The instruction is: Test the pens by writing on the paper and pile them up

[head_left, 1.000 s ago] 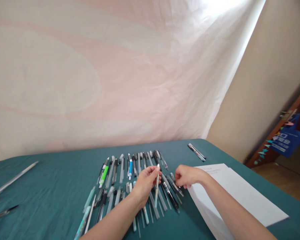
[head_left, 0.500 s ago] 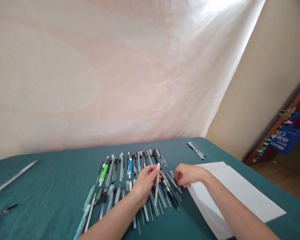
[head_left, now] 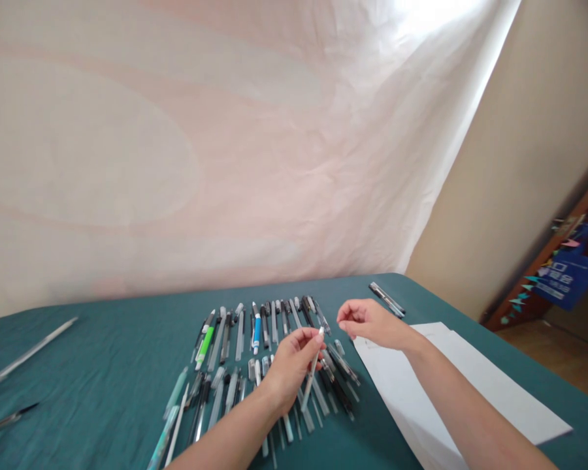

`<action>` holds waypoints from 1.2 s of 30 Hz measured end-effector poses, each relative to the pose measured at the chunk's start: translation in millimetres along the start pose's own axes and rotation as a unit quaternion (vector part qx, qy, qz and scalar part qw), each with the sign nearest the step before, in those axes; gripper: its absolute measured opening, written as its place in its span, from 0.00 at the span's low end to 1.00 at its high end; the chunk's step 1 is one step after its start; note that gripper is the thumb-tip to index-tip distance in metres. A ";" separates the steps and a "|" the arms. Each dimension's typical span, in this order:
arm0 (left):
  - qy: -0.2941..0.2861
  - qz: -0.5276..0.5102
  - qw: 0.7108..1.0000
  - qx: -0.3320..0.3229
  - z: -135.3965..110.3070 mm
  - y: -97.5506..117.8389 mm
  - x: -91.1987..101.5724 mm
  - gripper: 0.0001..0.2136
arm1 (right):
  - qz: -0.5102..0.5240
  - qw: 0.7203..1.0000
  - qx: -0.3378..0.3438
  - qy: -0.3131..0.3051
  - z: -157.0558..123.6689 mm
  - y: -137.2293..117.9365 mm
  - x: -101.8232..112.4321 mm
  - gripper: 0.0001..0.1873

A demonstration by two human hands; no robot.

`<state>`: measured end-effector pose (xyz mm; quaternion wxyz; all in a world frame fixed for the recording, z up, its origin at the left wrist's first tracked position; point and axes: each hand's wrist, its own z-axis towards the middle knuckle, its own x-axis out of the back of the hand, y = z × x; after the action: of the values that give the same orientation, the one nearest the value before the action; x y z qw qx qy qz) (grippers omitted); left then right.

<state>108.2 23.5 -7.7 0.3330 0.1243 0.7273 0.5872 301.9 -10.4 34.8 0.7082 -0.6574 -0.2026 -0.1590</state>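
Observation:
My left hand (head_left: 294, 365) is closed around a slim white pen (head_left: 312, 372) and holds it upright at a slant above the front row of pens. My right hand (head_left: 375, 323) hovers over the far left corner of the white paper (head_left: 470, 385). Its fingers are loosely curled, with a gap between thumb and forefinger, and I see nothing in them. Just below it on the cloth lies a small clear cap (head_left: 340, 347), near several dark and clear pens (head_left: 343, 365). My left hand and forearm hide part of the front row.
In the back row stand out a green pen (head_left: 204, 346) and a blue-and-white pen (head_left: 257, 329). A teal pen (head_left: 163, 437) lies front left. Two long pens rest at the far left, one dark (head_left: 7, 421). A small bundle of pens (head_left: 387, 300) lies beyond the paper.
My right hand has lifted away from the pens at the right end of the front row and moved up and slightly right. My left hand still holds the white pen, now tilted more.

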 end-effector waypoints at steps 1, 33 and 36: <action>-0.004 0.004 1.000 -0.003 -0.9 0.8 -1.0 0.16 | 0.043 0.999 0.012 0.014 1.2 -2.5 -1.6 0.09; -0.022 0.058 0.996 -0.062 -3.6 6.9 -5.9 0.12 | 0.203 0.979 0.008 -0.024 2.6 -11.2 -22.6 0.16; -0.022 0.062 0.995 -0.069 -4.8 8.3 -6.6 0.12 | 0.205 0.978 0.006 -0.026 2.3 -10.9 -22.1 0.17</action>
<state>108.4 18.4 2.7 0.3196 0.1585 0.6682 0.6529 277.2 -10.0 33.4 0.7241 -0.6847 -0.0829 0.0082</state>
